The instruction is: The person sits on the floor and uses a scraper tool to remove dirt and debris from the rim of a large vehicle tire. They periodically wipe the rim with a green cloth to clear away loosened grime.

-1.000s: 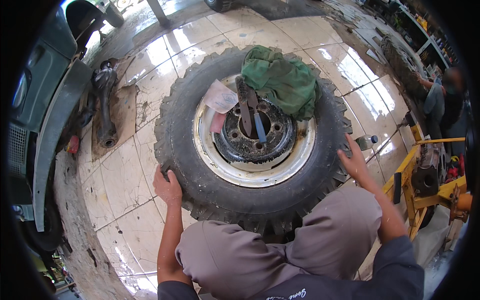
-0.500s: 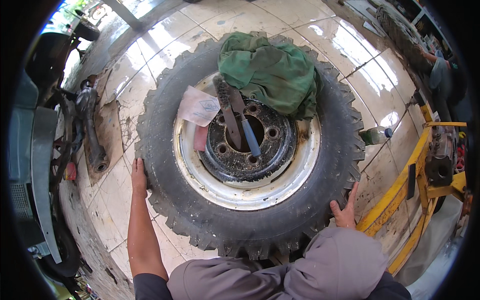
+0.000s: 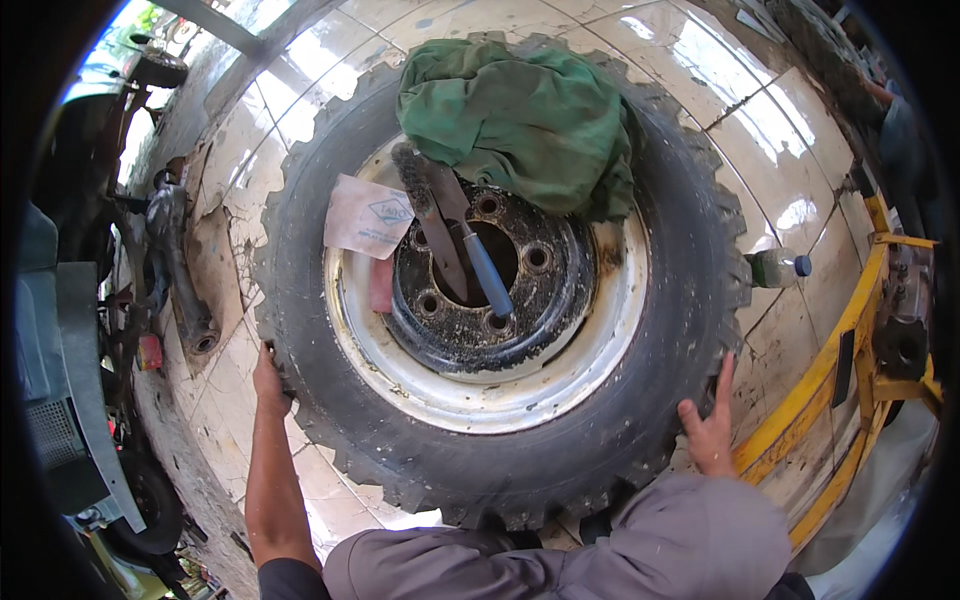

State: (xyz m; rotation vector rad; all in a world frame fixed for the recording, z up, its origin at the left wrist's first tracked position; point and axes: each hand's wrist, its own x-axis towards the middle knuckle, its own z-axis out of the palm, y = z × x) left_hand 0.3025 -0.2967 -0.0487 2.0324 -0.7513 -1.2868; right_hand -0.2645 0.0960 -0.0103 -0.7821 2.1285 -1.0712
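A big tire (image 3: pixel 480 465) with a chunky tread lies flat in front of my knees, mounted on a rusty white and black wheel rim (image 3: pixel 480 405). My left hand (image 3: pixel 269 378) grips the tread on the left side, its fingers partly hidden by the tire. On the right side my right hand (image 3: pixel 710 425) holds the tread with thumb and index finger spread; the other fingers do not show. Lying across the hub are a wire brush (image 3: pixel 415 185) and a scraper with a blue handle (image 3: pixel 487 275). A green cloth (image 3: pixel 520 115) and a piece of sandpaper (image 3: pixel 368 215) rest on the wheel.
A yellow metal stand (image 3: pixel 830 380) carrying a grey metal part is at the right. Beside the tire stands or lies a plastic bottle (image 3: pixel 775 268). To the left, a greasy metal shaft part (image 3: pixel 178 260) lies on cardboard near a vehicle (image 3: pixel 90 370). The floor (image 3: pixel 800 190) has cracked, wet-looking tiles.
The tire appears larger and closer, and the surroundings have shifted outward in the view. Both hands stay at the tire's sides, now slightly lower in the picture. The things on the wheel keep their places.
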